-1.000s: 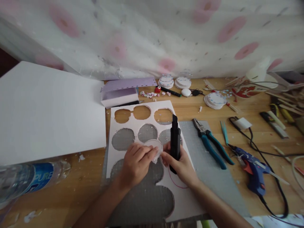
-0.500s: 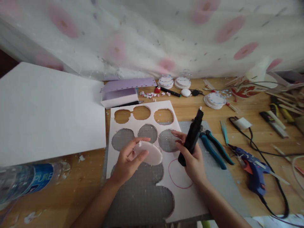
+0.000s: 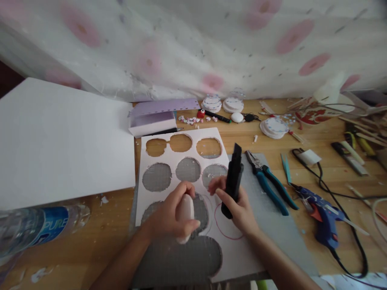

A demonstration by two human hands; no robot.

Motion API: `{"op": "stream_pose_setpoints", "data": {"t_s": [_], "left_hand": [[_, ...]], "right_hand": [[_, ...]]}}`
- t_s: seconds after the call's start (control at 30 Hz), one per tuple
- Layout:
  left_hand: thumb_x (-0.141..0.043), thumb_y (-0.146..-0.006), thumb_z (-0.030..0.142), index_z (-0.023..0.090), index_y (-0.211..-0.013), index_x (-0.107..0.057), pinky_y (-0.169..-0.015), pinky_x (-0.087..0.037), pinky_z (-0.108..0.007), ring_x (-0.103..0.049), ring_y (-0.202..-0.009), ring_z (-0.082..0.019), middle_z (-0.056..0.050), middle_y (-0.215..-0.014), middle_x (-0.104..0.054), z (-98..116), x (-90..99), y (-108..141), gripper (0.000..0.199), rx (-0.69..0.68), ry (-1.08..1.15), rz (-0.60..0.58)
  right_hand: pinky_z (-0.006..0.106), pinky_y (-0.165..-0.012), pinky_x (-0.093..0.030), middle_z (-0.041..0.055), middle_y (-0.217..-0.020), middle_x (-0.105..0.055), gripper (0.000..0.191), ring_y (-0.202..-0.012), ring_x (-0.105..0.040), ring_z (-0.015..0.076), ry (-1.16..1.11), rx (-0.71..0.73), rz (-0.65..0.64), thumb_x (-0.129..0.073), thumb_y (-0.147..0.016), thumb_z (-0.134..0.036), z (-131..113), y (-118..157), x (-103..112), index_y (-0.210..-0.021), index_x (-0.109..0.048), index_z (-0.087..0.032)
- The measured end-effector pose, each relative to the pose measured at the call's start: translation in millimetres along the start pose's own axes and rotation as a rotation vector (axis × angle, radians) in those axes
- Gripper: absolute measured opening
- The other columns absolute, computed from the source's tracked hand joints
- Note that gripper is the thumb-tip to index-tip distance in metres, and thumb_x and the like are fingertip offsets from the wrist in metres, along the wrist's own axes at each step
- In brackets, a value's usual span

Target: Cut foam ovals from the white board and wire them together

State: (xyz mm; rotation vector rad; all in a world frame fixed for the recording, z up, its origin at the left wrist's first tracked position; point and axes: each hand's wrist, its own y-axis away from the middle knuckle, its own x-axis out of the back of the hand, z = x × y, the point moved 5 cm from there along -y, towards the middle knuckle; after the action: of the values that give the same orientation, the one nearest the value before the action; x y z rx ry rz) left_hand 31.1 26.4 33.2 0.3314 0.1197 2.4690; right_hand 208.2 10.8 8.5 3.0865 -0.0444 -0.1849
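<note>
A white foam disc [image 3: 185, 213] is pinched edge-on between the thumb and fingers of my left hand [image 3: 169, 215]. My right hand [image 3: 240, 207] is closed round a black utility knife [image 3: 234, 177], its blade end pointing up and away from me. Both hands hover over a white foam board [image 3: 211, 251] with several round holes cut through it. A pink circle is drawn on the board beneath my right hand. Under the board lies a grey cutting mat [image 3: 281, 237].
Blue-handled pliers [image 3: 269, 183], teal tweezers [image 3: 285, 168] and a blue glue gun [image 3: 325, 221] lie to the right. On the left are a large white board [image 3: 66, 145] and a plastic bottle [image 3: 45, 225]. Stacked white discs [image 3: 273, 127] and a lilac box [image 3: 152, 124] sit at the back.
My left hand has turned the disc from nearly flat to upright and lowered it slightly. The knife in my right hand has shifted left. A small white scrap now lies near the pliers.
</note>
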Motion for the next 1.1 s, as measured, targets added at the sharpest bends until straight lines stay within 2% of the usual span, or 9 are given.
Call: {"op": "stream_pose_setpoints", "data": {"t_s": [0.13,0.27,0.37,0.5,0.6,0.7,0.77,0.9,1.1], "left_hand": [[-0.063,-0.061,0.020,0.026,-0.118,-0.038,-0.076,-0.047,-0.034,-0.051,-0.083,-0.018,-0.003,-0.103,-0.048,3,-3.8,1,0.062,-0.042,-0.152,0.026],[-0.068,-0.063,0.021,0.023,-0.130,-0.030,-0.085,-0.047,-0.039,-0.053,-0.095,-0.022,-0.007,-0.111,-0.047,4,-6.3,-1,0.077,-0.045,-0.216,0.083],[-0.071,-0.066,0.024,0.021,-0.127,-0.033,-0.089,-0.046,-0.040,-0.051,-0.101,-0.023,-0.009,-0.113,-0.046,1,-2.9,-2,0.072,-0.049,-0.242,0.242],[-0.072,-0.070,0.034,0.021,-0.120,-0.038,-0.079,-0.049,-0.035,-0.054,-0.089,-0.019,-0.007,-0.107,-0.049,-9,6.3,-2,0.062,0.037,-0.181,0.482],[-0.071,-0.070,0.039,0.021,-0.109,-0.047,-0.074,-0.049,-0.032,-0.056,-0.082,-0.018,-0.005,-0.101,-0.055,-14,11.7,-2,0.049,0.119,-0.133,0.558],[-0.066,-0.074,0.041,0.019,-0.096,-0.057,-0.076,-0.049,-0.032,-0.060,-0.083,-0.019,-0.004,-0.091,-0.062,-12,11.4,-6,0.032,0.171,-0.095,0.482],[-0.060,-0.078,0.042,0.018,-0.095,-0.061,-0.076,-0.050,-0.031,-0.062,-0.084,-0.020,-0.005,-0.088,-0.066,-11,8.7,-8,0.029,0.202,-0.004,0.391],[-0.056,-0.081,0.046,0.020,-0.097,-0.066,-0.076,-0.051,-0.028,-0.063,-0.087,-0.019,-0.005,-0.092,-0.069,-7,4.4,-10,0.032,0.208,0.149,0.259],[-0.060,-0.081,0.048,0.022,-0.113,-0.063,-0.081,-0.053,-0.032,-0.064,-0.090,-0.020,-0.005,-0.099,-0.068,-7,-1.9,-10,0.041,0.194,0.307,0.139]], "right_hand": [[0.031,-0.069,-0.046,0.0024,-0.087,-0.062,0.021,-0.074,-0.057,0.0167,-0.060,-0.133,-0.201,-0.068,-0.082,-0.039,3,4,-19,-0.089,-0.058,-0.022],[0.028,-0.069,-0.046,0.0007,-0.084,-0.063,0.022,-0.074,-0.058,0.0145,-0.148,-0.229,-0.260,-0.076,-0.076,-0.032,8,7,-32,-0.085,-0.059,-0.021],[0.026,-0.074,-0.048,-0.0003,-0.088,-0.065,0.023,-0.079,-0.060,0.0130,-0.270,-0.237,-0.261,-0.075,-0.077,-0.025,10,8,-35,-0.079,-0.052,-0.022],[0.026,-0.084,-0.051,-0.0004,-0.094,-0.068,0.029,-0.087,-0.064,0.0119,-0.363,-0.208,-0.240,-0.072,-0.081,-0.019,8,6,-34,-0.077,-0.043,-0.022],[0.026,-0.088,-0.052,-0.0005,-0.097,-0.069,0.029,-0.092,-0.065,0.0114,-0.367,-0.166,-0.230,-0.069,-0.084,-0.016,5,7,-33,-0.078,-0.042,-0.023],[0.027,-0.091,-0.052,-0.0003,-0.099,-0.068,0.027,-0.095,-0.066,0.0112,-0.366,-0.112,-0.233,-0.066,-0.086,-0.014,2,9,-32,-0.078,-0.042,-0.024],[0.028,-0.092,-0.053,0.0005,-0.102,-0.068,0.026,-0.096,-0.066,0.0117,-0.351,-0.084,-0.230,-0.065,-0.087,-0.015,1,10,-31,-0.079,-0.042,-0.024],[0.031,-0.092,-0.055,0.0022,-0.101,-0.068,0.025,-0.096,-0.066,0.0134,-0.302,-0.024,-0.222,-0.064,-0.087,-0.016,-3,9,-30,-0.080,-0.042,-0.024],[0.036,-0.096,-0.053,0.0035,-0.107,-0.065,0.022,-0.103,-0.064,0.0162,-0.279,0.037,-0.260,-0.059,-0.090,-0.015,-8,11,-30,-0.082,-0.042,-0.025]]}}
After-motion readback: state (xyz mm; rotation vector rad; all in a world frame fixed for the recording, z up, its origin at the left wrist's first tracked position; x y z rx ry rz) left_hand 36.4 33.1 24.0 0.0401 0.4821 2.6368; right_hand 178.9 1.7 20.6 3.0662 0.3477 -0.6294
